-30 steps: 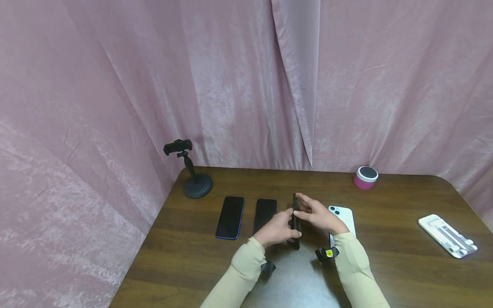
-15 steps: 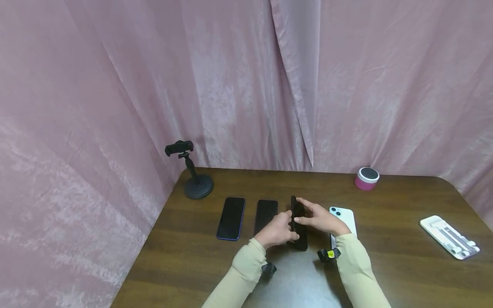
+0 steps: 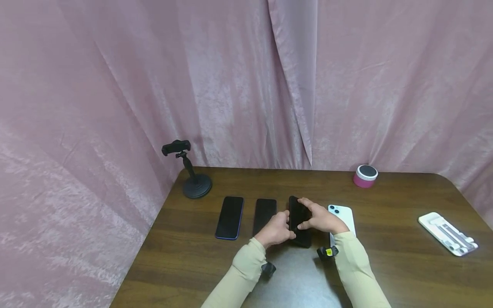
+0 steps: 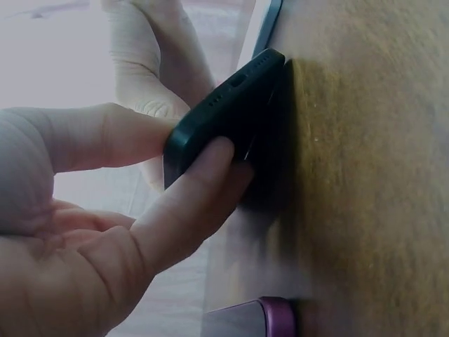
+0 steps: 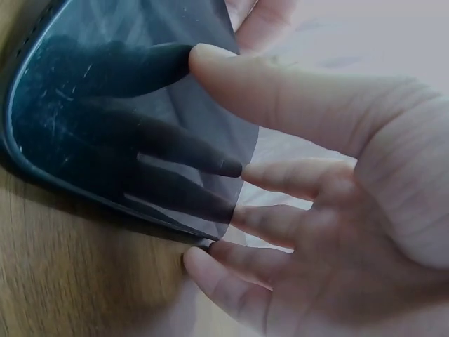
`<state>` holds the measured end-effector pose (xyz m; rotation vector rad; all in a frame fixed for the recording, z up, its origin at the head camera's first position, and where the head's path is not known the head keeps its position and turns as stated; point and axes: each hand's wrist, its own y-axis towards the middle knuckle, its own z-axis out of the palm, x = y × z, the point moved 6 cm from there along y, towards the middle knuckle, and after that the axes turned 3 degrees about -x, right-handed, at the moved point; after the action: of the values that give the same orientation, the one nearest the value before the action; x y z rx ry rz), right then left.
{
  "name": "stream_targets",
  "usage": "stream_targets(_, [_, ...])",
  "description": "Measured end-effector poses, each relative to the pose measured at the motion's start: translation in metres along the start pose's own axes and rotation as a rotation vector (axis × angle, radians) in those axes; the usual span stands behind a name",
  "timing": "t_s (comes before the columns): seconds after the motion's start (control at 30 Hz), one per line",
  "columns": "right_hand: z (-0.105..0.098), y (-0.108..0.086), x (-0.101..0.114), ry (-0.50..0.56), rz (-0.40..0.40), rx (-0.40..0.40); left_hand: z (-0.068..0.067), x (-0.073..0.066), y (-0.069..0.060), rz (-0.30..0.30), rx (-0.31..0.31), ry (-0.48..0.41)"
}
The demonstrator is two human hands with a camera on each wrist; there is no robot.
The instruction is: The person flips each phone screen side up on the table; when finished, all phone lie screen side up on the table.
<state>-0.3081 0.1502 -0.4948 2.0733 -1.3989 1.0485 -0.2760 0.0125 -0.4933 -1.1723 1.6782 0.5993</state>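
In the head view a black smartphone (image 3: pixel 295 209) leans at a low tilt over the table between both hands. My left hand (image 3: pixel 275 229) pinches its left edge between thumb and fingers, near the charging-port end seen in the left wrist view. The right hand (image 3: pixel 321 219) touches the phone: in the right wrist view its thumb (image 5: pixel 217 63) rests on the dark screen, while fairly straight fingers meet the far end. One long edge of the phone sits low against the wood there. The fingertips behind that end are partly hidden.
Left of the hands lie a dark phone (image 3: pixel 265 211) and a blue-edged phone (image 3: pixel 230 218). A white phone (image 3: pixel 346 216) lies under the right wrist. Farther out are a black phone stand (image 3: pixel 197 186), a pink jar (image 3: pixel 365 177) and a white folding holder (image 3: pixel 447 234).
The black phone has turned from standing on its long edge toward lying flat, its screen now facing up. Both hands have followed it, with the right thumb sliding down onto the screen.
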Motion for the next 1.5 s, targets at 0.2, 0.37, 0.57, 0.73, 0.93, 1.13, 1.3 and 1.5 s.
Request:
stream_targets(0.2, [0.000,-0.001,-0.001,-0.040,-0.002,-0.020,0.001,0.003,0.002,-0.020,-0.017,-0.006])
stream_targets(0.37, [0.002,-0.001,-0.001,-0.105,0.019,-0.032,0.001,0.007,0.002,-0.067,-0.027,0.069])
stream_targets(0.57, [0.007,0.000,0.003,-0.161,0.036,-0.047,0.004,0.011,0.002,-0.086,-0.007,0.020])
stream_targets(0.73, [0.009,0.000,0.005,-0.226,0.074,-0.058,0.006,0.015,0.001,-0.123,0.001,-0.106])
stream_targets(0.93, [0.009,0.002,0.004,-0.267,0.146,-0.061,0.004,0.012,0.001,-0.128,-0.012,-0.122])
stream_targets(1.13, [0.008,0.003,0.004,-0.289,0.164,-0.066,0.003,0.009,0.001,-0.137,-0.022,-0.073])
stream_targets(1.3, [0.009,0.002,0.007,-0.322,0.165,-0.064,0.001,0.008,0.002,-0.144,-0.046,-0.020])
stream_targets(1.5, [0.011,0.001,0.008,-0.328,0.171,-0.070,0.002,0.010,0.001,-0.138,-0.055,0.001])
